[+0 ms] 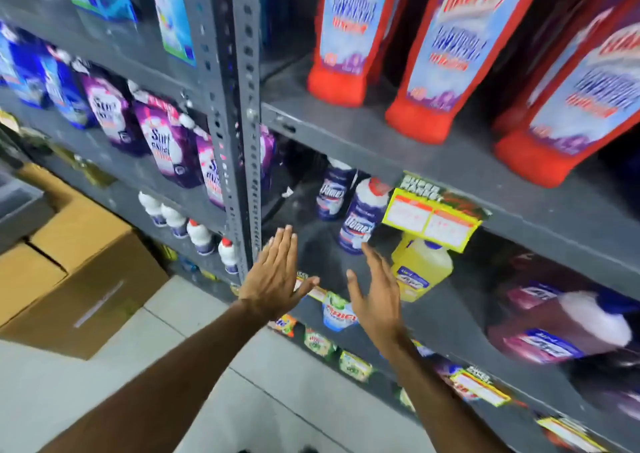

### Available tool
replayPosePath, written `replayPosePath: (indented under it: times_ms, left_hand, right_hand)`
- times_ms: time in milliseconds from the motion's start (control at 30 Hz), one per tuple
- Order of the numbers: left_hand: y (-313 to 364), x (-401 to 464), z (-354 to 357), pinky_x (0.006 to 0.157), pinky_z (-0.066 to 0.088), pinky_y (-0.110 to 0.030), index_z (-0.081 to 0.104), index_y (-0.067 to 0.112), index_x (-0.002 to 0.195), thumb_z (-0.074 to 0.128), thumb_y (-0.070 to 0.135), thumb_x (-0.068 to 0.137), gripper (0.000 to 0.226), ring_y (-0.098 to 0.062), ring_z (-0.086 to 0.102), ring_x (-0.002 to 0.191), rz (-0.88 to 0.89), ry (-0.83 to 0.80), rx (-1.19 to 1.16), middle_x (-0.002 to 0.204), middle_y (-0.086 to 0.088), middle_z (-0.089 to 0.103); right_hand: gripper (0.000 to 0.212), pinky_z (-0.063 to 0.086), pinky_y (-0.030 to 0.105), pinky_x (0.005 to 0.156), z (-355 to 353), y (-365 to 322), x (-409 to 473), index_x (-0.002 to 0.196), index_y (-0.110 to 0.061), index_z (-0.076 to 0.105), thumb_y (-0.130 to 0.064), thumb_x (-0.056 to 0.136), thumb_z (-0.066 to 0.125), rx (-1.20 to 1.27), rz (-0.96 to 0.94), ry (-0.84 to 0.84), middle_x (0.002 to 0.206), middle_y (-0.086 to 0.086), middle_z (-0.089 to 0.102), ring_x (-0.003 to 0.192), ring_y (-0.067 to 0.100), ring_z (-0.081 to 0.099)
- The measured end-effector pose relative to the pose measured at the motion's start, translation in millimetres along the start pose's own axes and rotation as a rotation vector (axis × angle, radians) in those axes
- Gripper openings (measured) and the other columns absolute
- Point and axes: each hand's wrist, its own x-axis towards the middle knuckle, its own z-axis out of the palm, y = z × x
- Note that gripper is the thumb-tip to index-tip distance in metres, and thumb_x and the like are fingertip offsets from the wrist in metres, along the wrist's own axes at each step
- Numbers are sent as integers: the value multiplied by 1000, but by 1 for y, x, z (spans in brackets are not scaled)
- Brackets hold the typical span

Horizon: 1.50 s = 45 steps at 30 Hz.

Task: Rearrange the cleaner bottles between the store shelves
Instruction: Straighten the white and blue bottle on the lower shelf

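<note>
You are holding your left hand (273,276) and right hand (375,293) apart, fingers spread, gripping nothing, before the middle shelf (450,162). The nearer Domex bottle (360,219), white with a blue label and red cap, is standing just beyond your right fingertips. A yellow price tag (431,219) is hanging beside it, over a yellow jug (420,267).

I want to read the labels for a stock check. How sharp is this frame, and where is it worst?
Head view: motion blur smears most of it, worst on the red bottles and the purple bottle lying at right; the blue Domex bottle is only partly legible. The wide lens bends the shelf post. Both hands, left and right, are fairly sharp, open and empty.
</note>
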Motion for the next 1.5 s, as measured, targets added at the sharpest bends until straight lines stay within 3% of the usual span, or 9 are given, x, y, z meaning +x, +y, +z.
replayPosePath:
  times_ms: [133,267,400,567,700,867,1067,1367,1500]
  left_hand:
    - [-10,29,34,134,4,-49,0,-10,162,-1,72,97,104,-41,0,163,-15,-75,52,172,-31,-4]
    - [-22,50,56,132,2,-46,1,-9,162,24,71,104,102,-40,2,163,-73,-105,28,173,-31,-2]
    - [-28,56,65,133,7,-46,2,-8,163,27,77,100,109,-37,5,163,-130,-129,-5,174,-29,-1]
    - [-28,55,67,133,7,-46,-1,-6,163,13,83,97,111,-35,3,164,-140,-140,33,175,-26,-2]
    - [-28,57,66,133,5,-45,-4,-3,164,8,85,95,112,-34,0,164,-146,-149,41,175,-23,-6]
    - [-29,56,70,131,-2,-43,-6,-2,164,1,86,94,112,-34,-2,164,-135,-118,70,175,-23,-6]
    - [-30,56,73,128,-9,-41,-10,-1,164,-2,86,94,111,-32,-8,164,-129,-108,100,175,-22,-10]
    - [-29,55,70,126,-11,-39,-12,2,164,1,86,94,110,-31,-11,163,-139,-140,81,174,-20,-14]
    - [-29,55,69,125,-12,-39,-12,2,164,2,85,95,109,-31,-10,163,-145,-142,89,175,-21,-13]
  right_hand:
    - [82,14,1,115,37,34,28,162,1,28,-11,96,75,65,210,51,164,23,42,150,30,41]
    - [82,32,33,123,65,60,58,158,4,33,-8,91,79,119,258,56,158,24,50,147,37,49]
    - [59,45,30,94,75,77,79,139,0,53,-15,90,82,105,298,66,136,22,71,123,38,69]
    - [51,58,42,93,81,73,80,126,-7,61,-23,84,87,140,257,68,122,13,79,110,30,75]
    - [46,55,16,79,100,53,79,115,-19,63,-28,79,89,224,234,7,110,0,82,89,0,72]
    - [48,49,1,76,120,37,90,114,-21,63,-26,77,92,267,206,-13,111,-2,83,93,6,77]
    - [58,64,33,89,127,36,92,126,-19,59,-31,80,92,269,203,9,119,0,81,100,13,80]
    - [59,62,34,89,129,28,87,131,-15,57,-32,84,89,237,238,50,128,5,77,102,6,71]
    - [62,63,36,93,130,26,86,136,-15,55,-34,86,88,239,257,41,132,5,75,113,15,75]
